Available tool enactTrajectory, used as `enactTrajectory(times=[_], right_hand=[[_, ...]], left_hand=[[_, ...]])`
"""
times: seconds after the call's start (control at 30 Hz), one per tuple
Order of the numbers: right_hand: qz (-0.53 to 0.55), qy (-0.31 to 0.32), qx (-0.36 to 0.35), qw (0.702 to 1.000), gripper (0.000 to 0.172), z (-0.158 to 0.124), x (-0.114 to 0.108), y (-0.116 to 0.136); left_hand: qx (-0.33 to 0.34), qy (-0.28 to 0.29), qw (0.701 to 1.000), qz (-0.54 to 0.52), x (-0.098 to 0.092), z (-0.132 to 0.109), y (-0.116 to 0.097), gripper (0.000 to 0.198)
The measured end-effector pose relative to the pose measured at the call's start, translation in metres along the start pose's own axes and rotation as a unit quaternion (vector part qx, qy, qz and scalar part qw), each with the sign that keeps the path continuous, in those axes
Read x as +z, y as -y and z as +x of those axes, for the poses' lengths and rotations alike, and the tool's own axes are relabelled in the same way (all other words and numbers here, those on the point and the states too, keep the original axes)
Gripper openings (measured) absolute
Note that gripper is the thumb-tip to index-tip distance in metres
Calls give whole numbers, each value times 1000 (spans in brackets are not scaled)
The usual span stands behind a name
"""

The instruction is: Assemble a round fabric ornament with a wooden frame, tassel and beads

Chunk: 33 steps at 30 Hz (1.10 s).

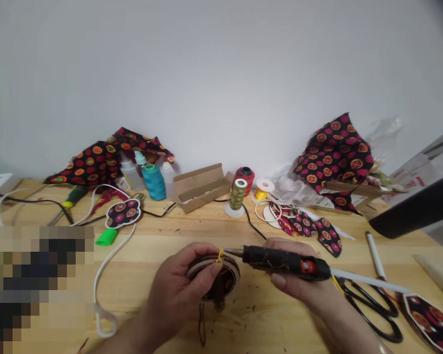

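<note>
My left hand (180, 280) is closed around a round, dark-patterned piece with pale rims (231, 278), thumb and forefinger at its upper edge. A yellow cord loop (220, 255) stands up by the thumb tip. In my right hand (291, 282) is a black hot glue gun (276, 260), with a long white glue stick (369, 280) coming out of its back. Its metal nozzle points left and reaches the yellow loop; whether they touch I cannot tell. A dark tassel-like strip and a thin cord loop (202, 324) hang below the round piece.
Black-handled scissors (376, 307) and a patterned piece (431, 319) lie right of my right hand. Thread spools, including a teal one (154, 182), stand behind, beside an open cardboard box (201, 189). A white cord (98, 275) curls at left. A black tube (413, 211) juts in from the right.
</note>
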State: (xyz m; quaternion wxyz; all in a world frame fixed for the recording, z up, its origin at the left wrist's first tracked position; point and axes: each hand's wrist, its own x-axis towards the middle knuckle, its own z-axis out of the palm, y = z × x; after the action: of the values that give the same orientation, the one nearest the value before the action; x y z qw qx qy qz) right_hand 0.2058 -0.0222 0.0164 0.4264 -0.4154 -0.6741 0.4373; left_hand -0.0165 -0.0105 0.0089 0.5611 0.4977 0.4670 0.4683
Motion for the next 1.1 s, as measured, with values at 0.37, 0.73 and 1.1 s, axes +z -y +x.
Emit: enactTrajectory(times=[0.37, 0.73, 1.1], right_hand=[[9, -3, 52, 999, 31, -1, -2, 0], [5, 5, 64, 998, 32, -4, -1, 0], [4, 2, 51, 999, 33, -2, -1, -2]], left_hand=[[16, -17, 999, 34, 2, -1, 2, 6], [21, -25, 998, 49, 2, -2, 2, 7], [12, -29, 999, -9, 5, -3, 2, 7]])
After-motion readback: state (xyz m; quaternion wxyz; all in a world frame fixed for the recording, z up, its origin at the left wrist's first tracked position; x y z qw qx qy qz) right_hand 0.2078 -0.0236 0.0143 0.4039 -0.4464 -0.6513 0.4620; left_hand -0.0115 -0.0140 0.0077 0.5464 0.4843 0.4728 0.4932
